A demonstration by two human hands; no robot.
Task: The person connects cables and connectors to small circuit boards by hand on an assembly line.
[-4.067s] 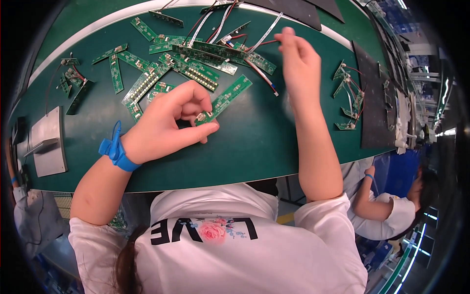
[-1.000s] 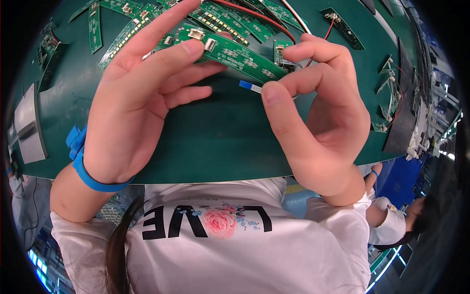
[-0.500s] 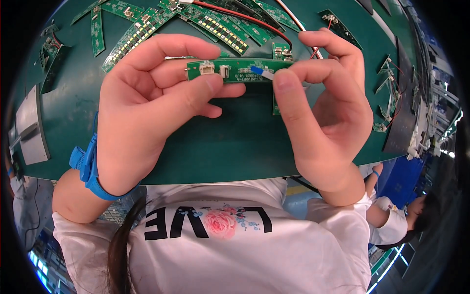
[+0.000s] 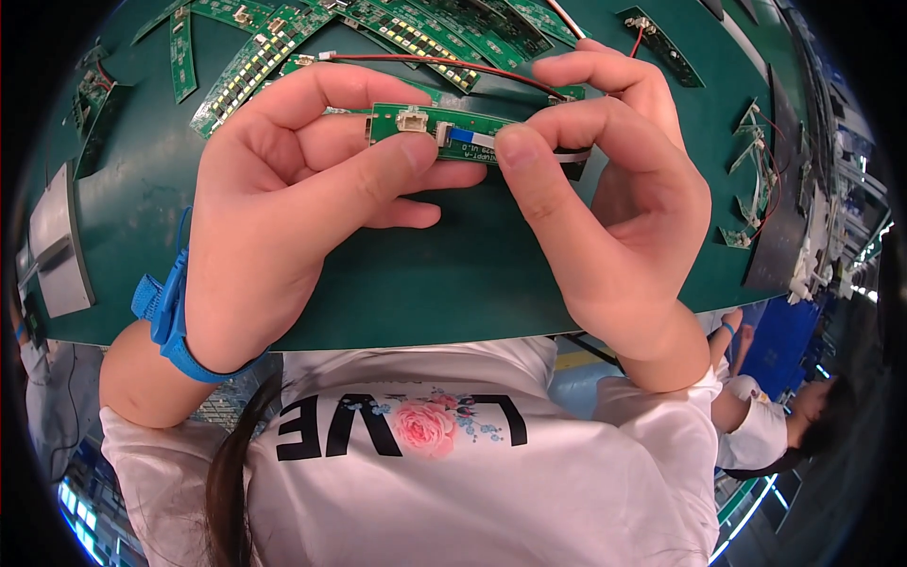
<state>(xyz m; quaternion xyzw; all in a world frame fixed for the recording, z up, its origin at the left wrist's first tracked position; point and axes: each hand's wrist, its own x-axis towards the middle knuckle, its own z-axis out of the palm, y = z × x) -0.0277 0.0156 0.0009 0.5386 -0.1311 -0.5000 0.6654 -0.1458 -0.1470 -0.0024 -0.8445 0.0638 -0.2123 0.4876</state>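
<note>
While the left hand (image 4: 283, 217) pinches the narrow green circuit board (image 4: 435, 123) steady, the right hand (image 4: 614, 208) pinches its blue-tipped flat ribbon cable (image 4: 472, 138) at the connector.

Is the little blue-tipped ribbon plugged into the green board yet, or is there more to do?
Nearly. The left hand holds the small green board, and the right hand presses the ribbon cable at its connector; whether it is fully seated is hard to tell. Many more green boards lie on the table beyond.
</note>
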